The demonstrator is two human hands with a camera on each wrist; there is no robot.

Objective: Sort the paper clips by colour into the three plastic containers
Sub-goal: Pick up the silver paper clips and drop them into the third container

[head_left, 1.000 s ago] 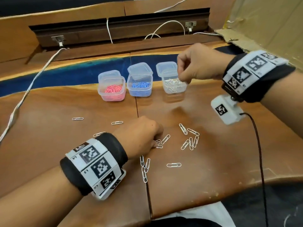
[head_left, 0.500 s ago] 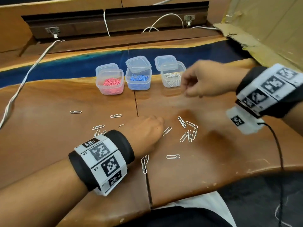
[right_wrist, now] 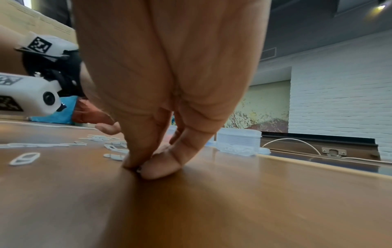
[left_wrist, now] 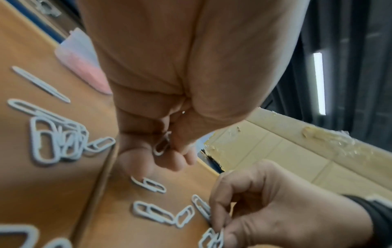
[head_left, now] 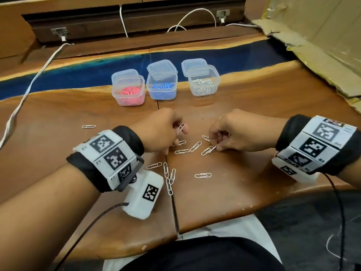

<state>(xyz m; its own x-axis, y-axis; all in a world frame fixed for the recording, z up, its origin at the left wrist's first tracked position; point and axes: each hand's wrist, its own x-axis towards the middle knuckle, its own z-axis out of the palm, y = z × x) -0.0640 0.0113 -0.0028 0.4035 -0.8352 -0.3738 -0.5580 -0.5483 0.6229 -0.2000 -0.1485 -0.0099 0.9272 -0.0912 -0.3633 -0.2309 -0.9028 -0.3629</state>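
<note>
Three clear plastic containers stand in a row at the back: one with pink clips [head_left: 129, 92], one with blue clips [head_left: 162, 87], one with white clips [head_left: 204, 83]. Several loose white paper clips [head_left: 181, 151] lie on the wooden table [head_left: 254, 188] between my hands. My left hand [head_left: 180, 133] is raised a little off the table and pinches a white clip [head_left: 181, 126], also seen in the left wrist view [left_wrist: 162, 146]. My right hand [head_left: 215, 146] is down on the table, its fingertips [right_wrist: 148, 166] pinching a white clip [head_left: 213, 149] at the edge of the pile.
A white cable [head_left: 29, 90] runs down the left side of the table. Torn cardboard [head_left: 322, 45] lies at the right. Container lids [head_left: 162, 67] lean behind the containers. One stray clip [head_left: 88, 126] lies far left, and the table's front edge is close to my body.
My right hand has come down from over the white container to the loose clips and pinched one. My left hand has lifted off the table with a clip between its fingers.
</note>
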